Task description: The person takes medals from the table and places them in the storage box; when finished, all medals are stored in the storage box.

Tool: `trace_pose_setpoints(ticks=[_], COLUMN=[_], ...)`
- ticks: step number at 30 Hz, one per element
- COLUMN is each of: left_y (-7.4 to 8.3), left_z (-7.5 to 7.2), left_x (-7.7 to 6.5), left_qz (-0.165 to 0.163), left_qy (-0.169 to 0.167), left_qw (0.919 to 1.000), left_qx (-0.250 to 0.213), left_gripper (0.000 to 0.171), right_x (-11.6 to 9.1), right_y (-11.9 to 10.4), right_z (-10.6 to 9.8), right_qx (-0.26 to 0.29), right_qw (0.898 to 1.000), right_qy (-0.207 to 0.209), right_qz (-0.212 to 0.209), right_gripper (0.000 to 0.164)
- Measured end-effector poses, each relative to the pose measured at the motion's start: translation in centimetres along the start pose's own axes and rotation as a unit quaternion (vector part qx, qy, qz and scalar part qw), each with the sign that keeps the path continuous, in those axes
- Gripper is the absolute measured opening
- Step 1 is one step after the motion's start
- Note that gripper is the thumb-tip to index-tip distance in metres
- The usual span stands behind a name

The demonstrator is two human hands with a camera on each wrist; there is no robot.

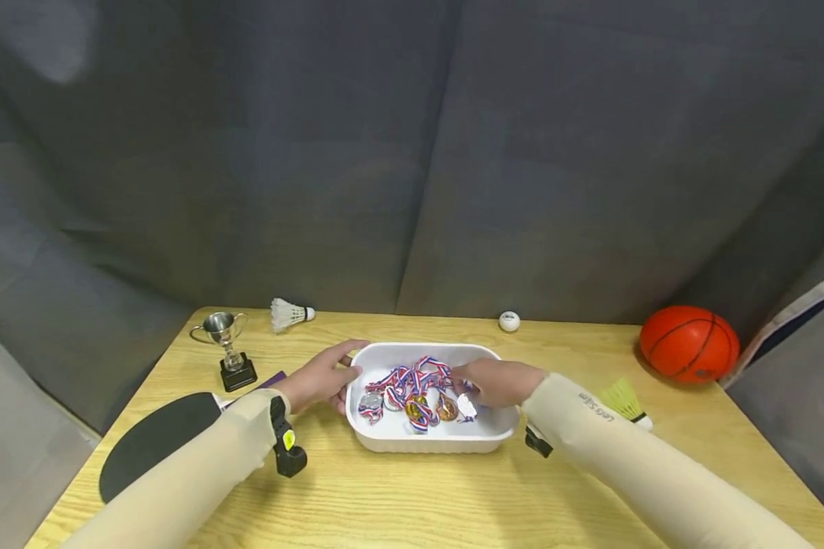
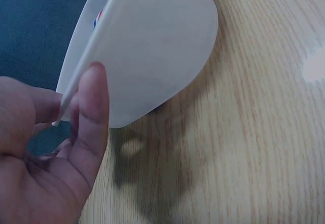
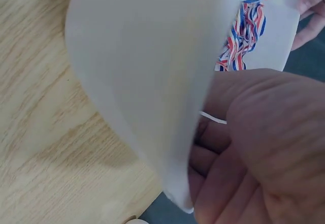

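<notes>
A white plastic tub (image 1: pixel 429 444) sits on the table, holding several medals with red, white and blue ribbons (image 1: pixel 412 379). Among them show a gold medal (image 1: pixel 416 406), a bronze medal (image 1: pixel 446 408) and a silver medal (image 1: pixel 371 402). My left hand (image 1: pixel 323 376) grips the tub's left end, thumb and fingers on either side of the rim in the left wrist view. Over the tub's right end, my right hand (image 1: pixel 500 381) reaches inside with bent fingers, close beside the ribbons and a bright pale medal (image 1: pixel 466 406). Its fingertips are hidden; I cannot tell whether they hold anything.
At the left stand a small silver trophy cup (image 1: pixel 223 335) and a black paddle (image 1: pixel 161 438), partly under my left arm. A white shuttlecock (image 1: pixel 288 314) and a white ball (image 1: pixel 510 321) lie behind the tub. Rightward are a yellow shuttlecock (image 1: pixel 623 400) and an orange basketball (image 1: pixel 689 345).
</notes>
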State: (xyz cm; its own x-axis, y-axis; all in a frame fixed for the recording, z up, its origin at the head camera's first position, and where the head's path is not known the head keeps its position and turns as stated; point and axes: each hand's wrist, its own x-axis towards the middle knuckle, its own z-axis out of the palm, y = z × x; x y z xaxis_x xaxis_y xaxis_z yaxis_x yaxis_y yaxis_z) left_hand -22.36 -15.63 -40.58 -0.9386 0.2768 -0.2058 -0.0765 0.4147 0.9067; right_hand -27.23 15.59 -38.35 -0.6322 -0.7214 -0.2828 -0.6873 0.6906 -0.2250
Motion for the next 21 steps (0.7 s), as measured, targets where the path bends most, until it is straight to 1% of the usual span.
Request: trace_pose_setpoints(ticks=[5,10,12,15,18,21], left_y=[-0.1,-0.1,0.0,-0.1,-0.2,-0.3], left_z=[-0.1,-0.1,0.0,0.0,0.1,0.3], left_x=[0.0,0.0,0.1,0.1,0.0,-0.1], left_qz=[0.002,-0.001,-0.003,-0.005,-0.006,-0.007], left_qy=[-0.004,-0.007,-0.009,-0.01,-0.012,-0.012], left_qw=[1.0,1.0,1.0,0.9999,0.9999,0.9998], left_qx=[0.002,0.001,0.002,0.001,0.004,0.011], left_gripper=[0.054,0.055,0.055,0.056,0.056,0.055], right_x=[-0.2,-0.3,-0.4,-0.5,-0.7,-1.0], right_y=[-0.3,-0.3,-0.4,-0.6,-1.1,-1.7], right_z=[0.2,0.3,0.3,0.4,0.5,0.4], right_qx=[-0.03,-0.035,-0.037,-0.045,-0.039,-0.029], right_qw=[0.999,0.999,0.999,0.999,0.999,0.999], right_qy=[0.007,0.015,0.016,0.016,0.007,-0.004], right_qz=[-0.008,-0.025,-0.026,-0.018,0.008,0.039], right_gripper=[0.02,0.017,0.015,0.012,0.011,0.015])
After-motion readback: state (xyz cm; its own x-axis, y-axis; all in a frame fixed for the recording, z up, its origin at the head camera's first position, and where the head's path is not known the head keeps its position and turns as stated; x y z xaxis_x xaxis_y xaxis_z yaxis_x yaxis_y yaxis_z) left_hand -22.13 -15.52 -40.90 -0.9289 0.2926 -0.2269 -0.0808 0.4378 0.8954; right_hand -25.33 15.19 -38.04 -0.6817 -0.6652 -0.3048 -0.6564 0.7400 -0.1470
